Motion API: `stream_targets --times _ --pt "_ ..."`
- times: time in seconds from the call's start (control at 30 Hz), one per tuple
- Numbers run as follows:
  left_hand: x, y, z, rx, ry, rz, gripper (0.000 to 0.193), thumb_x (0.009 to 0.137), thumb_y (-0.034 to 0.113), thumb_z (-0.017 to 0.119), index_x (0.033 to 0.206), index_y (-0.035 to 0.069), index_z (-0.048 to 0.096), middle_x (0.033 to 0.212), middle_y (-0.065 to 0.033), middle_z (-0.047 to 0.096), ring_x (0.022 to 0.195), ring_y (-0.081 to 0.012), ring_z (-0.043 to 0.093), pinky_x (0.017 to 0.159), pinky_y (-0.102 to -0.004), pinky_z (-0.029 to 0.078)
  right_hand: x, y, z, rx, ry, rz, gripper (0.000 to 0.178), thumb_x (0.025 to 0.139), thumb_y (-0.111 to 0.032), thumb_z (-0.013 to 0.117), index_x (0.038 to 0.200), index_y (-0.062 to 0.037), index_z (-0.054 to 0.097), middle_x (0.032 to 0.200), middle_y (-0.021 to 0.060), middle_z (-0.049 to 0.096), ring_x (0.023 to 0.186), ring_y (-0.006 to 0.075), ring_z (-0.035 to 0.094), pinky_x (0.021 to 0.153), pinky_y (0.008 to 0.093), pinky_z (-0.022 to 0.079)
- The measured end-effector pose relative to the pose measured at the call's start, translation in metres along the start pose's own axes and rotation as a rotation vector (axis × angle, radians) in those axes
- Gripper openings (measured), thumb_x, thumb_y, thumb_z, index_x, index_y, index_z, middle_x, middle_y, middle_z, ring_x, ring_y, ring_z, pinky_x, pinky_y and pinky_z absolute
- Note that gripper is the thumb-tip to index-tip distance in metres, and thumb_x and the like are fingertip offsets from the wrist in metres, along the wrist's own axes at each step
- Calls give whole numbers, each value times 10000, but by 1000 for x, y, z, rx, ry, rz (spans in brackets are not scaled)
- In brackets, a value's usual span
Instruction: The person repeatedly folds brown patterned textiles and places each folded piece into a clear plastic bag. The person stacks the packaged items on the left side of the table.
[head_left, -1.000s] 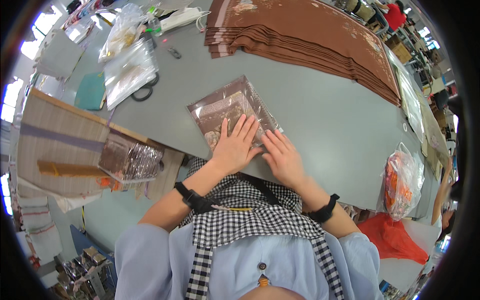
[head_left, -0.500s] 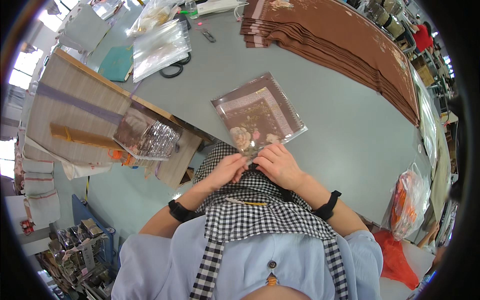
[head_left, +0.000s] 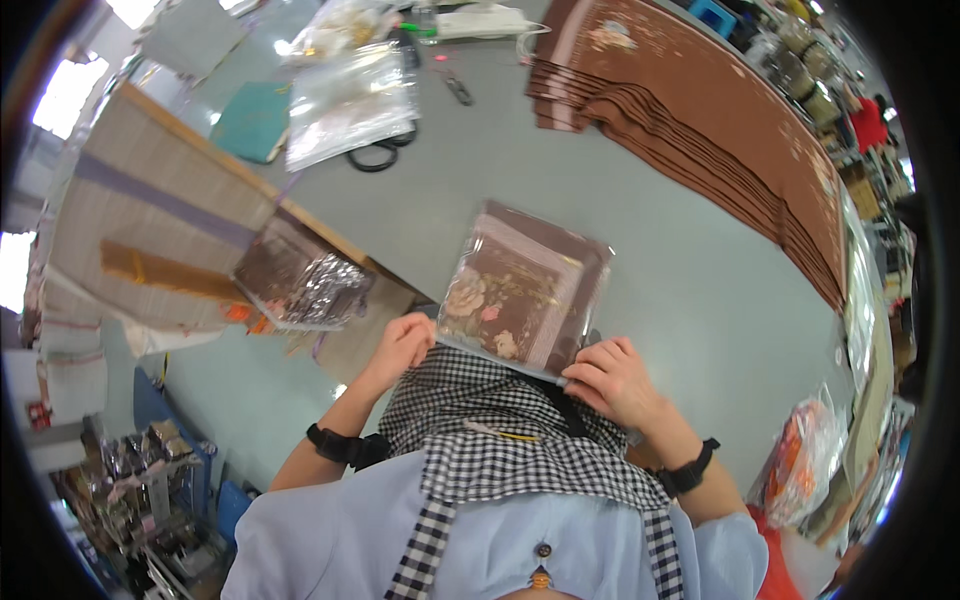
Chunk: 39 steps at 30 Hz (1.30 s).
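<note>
A flat clear plastic bag [head_left: 520, 290] holds a folded brown cloth with a pale border and a flower pattern. It lies tilted at the table's near edge, its near side overhanging toward my checked apron. My left hand [head_left: 405, 345] is closed, its curled fingers pinching at the bag's near left corner; the fingertips are partly hidden. At the near right corner, my right hand [head_left: 615, 380] pinches the bag's edge, the thumb tucked under the fingers.
A long stack of brown flowered cloths [head_left: 720, 130] covers the far right. Clear empty bags [head_left: 350, 105], black scissors [head_left: 375, 155], small snips [head_left: 459, 90] and a teal book [head_left: 250, 120] lie at the far left. Packed bags [head_left: 300, 275] rest on a left-hand shelf; a bag with orange contents [head_left: 800, 460] sits right.
My hands have moved apart from the bag's near corner, left hand leftward and right hand rightward. The bag has turned, so its near edge now spans between them.
</note>
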<state>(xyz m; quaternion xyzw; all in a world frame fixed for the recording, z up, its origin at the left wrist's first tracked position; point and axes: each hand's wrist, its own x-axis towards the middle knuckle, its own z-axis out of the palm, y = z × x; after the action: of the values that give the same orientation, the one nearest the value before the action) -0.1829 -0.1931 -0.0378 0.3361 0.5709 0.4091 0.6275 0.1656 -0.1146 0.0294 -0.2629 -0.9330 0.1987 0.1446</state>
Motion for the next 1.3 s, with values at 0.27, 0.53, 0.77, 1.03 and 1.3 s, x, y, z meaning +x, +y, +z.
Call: stream_targets --times 0.27,0.53,0.77,1.03,1.3 --pt "-19 -22 51 -415 -134 -119 370 981 171 538 1308 8 481 1206 -111 593 1080 -197 592 922 -336 504 70 41 22 728 307 610 343 868 -35 638 1204 -4 574 1150 81 608 982 161 605 820 280 499" --pt "-42 -22 0 -265 126 142 381 954 109 551 1317 5 501 1213 -68 606 1108 -157 572 975 -330 456 139 -35 10 1133 0 354 481 815 -20 701 1253 -9 505 1039 39 643 931 111 604 829 259 494" --pt "-59 -7 -120 -716 492 529 234 939 73 565 1169 41 590 1109 -54 652 1024 -197 622 915 -346 506 198 -125 -21 756 41 -235 739 798 -56 738 1441 -65 375 1173 93 605 995 180 565 866 316 471" --pt "-6 -87 -299 -315 1071 220 258 919 152 617 1152 49 572 1038 -98 630 923 -243 609 767 -390 509 161 -86 -11 737 -225 263 358 856 -39 667 1211 -45 624 1061 110 662 933 196 641 816 306 519" --pt "61 97 -159 539 749 729 473 945 194 580 1357 -11 471 1398 -135 488 1295 -241 431 1080 -390 321 108 -93 -132 1439 150 -580 229 899 -86 652 1095 32 642 1043 133 676 943 295 639 818 330 514"
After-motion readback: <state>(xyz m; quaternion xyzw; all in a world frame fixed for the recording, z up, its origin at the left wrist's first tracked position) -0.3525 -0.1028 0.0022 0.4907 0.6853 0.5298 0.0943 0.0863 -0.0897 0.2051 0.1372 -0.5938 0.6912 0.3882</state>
